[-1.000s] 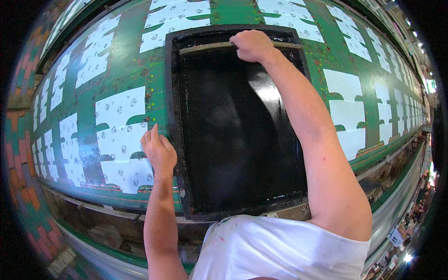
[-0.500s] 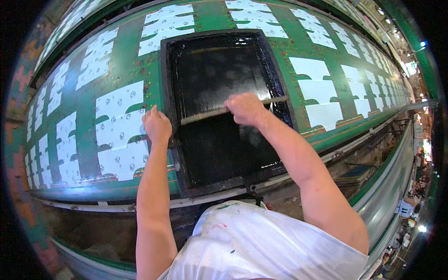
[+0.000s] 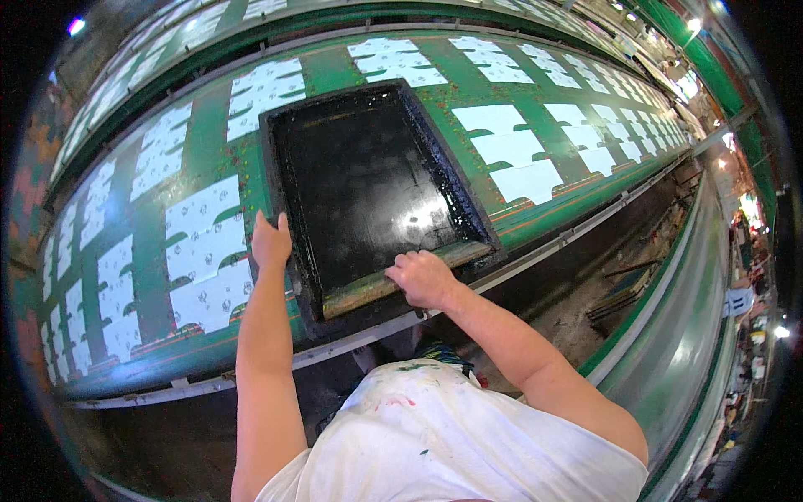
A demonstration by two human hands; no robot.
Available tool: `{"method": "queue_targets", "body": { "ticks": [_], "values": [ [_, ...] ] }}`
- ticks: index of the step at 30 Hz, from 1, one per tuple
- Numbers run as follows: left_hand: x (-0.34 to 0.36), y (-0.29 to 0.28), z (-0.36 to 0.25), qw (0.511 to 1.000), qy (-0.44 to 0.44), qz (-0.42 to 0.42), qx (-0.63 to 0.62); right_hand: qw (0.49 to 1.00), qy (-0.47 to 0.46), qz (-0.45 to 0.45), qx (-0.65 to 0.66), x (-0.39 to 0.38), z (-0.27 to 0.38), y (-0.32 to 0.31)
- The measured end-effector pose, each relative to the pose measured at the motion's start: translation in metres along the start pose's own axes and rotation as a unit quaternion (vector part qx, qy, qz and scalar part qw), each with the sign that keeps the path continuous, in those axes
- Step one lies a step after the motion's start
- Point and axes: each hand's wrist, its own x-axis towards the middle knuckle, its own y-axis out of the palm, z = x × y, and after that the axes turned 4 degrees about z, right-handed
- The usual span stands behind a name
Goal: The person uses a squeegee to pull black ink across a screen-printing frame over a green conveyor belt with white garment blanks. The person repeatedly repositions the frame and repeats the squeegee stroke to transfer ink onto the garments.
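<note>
A dark-framed printing screen point(image 3: 458, 191) lies on the green table, its inner surface black and wet with ink. My right hand point(image 3: 422, 279) is closed over the squeegee point(image 3: 364, 294), a long wooden-handled bar spanning the screen at its near end. At the frame's left side is my left hand point(image 3: 272, 241), with thumb and forefinger stretched out and apart; it is close against the frame edge and holds nothing I can see. To its left lie white cut fabric pieces point(image 3: 205, 289) with small dark printed motifs.
Rows of white fabric pieces run along the green table point(image 3: 188, 360). Those right of the screen, such as the plain pieces point(image 3: 527, 180), show no motifs. A pale rail point(image 3: 335, 358) follows the near edge. Another long table point(image 3: 661, 322) stands at the right.
My right hand has drawn the squeegee from mid-screen toward me to the near end. My left hand stays by the frame's left side. The whole view has shifted somewhat.
</note>
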Motion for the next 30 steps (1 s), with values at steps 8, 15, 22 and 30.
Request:
{"method": "queue_targets", "body": {
  "ticks": [8,15,22,30],
  "values": [
    [-0.045,0.012,0.004,0.986,-0.157,-0.025,-0.044,0.994,-0.074,-0.05,0.059,-0.037,-0.009,0.019],
    [-0.051,0.013,0.01,0.989,-0.122,-0.077,-0.018,0.965,-0.047,-0.144,0.212,-0.084,-0.106,0.012],
    [-0.044,0.022,0.017,0.988,-0.117,-0.098,-0.036,0.923,0.154,-0.266,0.23,-0.09,-0.198,0.023],
    [-0.047,0.022,0.027,0.985,-0.108,-0.085,-0.104,0.891,0.316,-0.207,0.253,-0.044,-0.242,0.051]
  ]
}}
